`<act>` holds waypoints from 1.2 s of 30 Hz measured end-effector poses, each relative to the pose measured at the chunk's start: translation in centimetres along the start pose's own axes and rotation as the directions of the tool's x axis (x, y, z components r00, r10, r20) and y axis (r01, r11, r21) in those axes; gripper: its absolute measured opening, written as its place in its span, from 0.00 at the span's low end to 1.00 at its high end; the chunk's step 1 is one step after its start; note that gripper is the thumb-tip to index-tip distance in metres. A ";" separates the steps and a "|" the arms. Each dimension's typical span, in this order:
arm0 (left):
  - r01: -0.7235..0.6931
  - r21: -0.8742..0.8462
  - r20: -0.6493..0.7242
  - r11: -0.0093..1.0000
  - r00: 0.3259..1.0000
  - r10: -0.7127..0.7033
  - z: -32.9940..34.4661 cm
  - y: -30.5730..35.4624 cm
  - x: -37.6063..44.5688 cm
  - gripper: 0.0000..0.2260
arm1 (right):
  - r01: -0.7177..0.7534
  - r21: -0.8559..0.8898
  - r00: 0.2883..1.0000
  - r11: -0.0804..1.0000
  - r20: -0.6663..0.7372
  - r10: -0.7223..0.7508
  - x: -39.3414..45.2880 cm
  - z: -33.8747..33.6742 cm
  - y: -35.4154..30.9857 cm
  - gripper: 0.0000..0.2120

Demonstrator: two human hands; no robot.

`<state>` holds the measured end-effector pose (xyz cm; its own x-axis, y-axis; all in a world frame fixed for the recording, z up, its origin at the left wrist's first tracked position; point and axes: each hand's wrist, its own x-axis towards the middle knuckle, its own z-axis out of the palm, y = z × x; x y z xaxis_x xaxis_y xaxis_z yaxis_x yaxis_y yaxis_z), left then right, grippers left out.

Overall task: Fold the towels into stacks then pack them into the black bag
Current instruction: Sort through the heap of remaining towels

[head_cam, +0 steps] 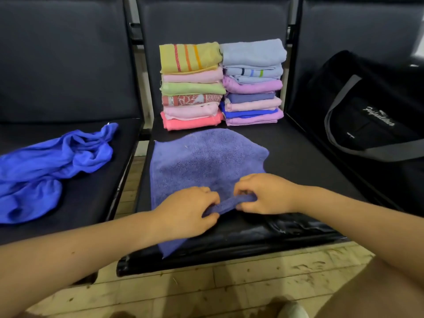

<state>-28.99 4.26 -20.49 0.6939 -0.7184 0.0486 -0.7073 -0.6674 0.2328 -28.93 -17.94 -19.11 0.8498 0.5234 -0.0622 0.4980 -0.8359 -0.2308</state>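
On a dark padded seat (pixel 298 157), both hands' fingers (pixel 243 191) pinch the soft, limp purple towel's (pixel 206 157) near edge (best gripped at corners).

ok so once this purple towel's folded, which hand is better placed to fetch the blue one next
Left, probably. The crumpled blue towel lies on the seat beside the left hand; the right hand, also pinching the purple towel, would have to cross over.
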 end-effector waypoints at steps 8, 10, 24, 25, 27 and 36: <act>0.291 -0.210 -0.060 0.933 0.949 -0.309 -1.1 -0.4 1.4 0.08 | -0.185 -0.044 0.945 0.982 -0.283 0.166 0.4 -2.2 1.4 0.16; 0.313 -0.243 -0.089 0.918 0.935 -0.342 -1.5 -0.4 1.7 0.11 | -0.214 0.065 0.917 0.975 -0.329 0.224 0.1 -3.1 2.5 0.14; 0.413 0.097 -0.213 0.906 0.898 -0.386 -5.1 -5.6 2.0 0.04 | -0.120 0.837 0.792 0.534 -0.243 0.559 0.6 -3.2 6.3 0.08; 0.427 0.058 -0.227 0.903 0.886 -0.405 -5.4 -6.4 2.1 0.05 | -0.101 0.849 0.771 0.519 -0.263 0.580 1.0 -3.3 6.3 0.07; 0.460 -0.061 -0.221 0.886 0.859 -0.461 -6.1 -7.8 2.6 0.07 | -0.082 0.862 0.736 0.500 -0.286 0.614 2.1 -3.5 6.4 0.06; 0.502 -0.306 -0.322 0.809 0.745 -0.584 -5.4 -12.1 5.6 0.09 | -0.198 0.808 0.619 0.555 -0.336 0.710 8.4 -3.3 8.5 0.17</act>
<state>-15.83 9.39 -17.84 0.9736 -0.0820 0.2132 -0.1824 -0.8407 0.5099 -16.98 -21.19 -18.39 0.9376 -0.3247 0.1244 -0.0309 -0.4343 -0.9002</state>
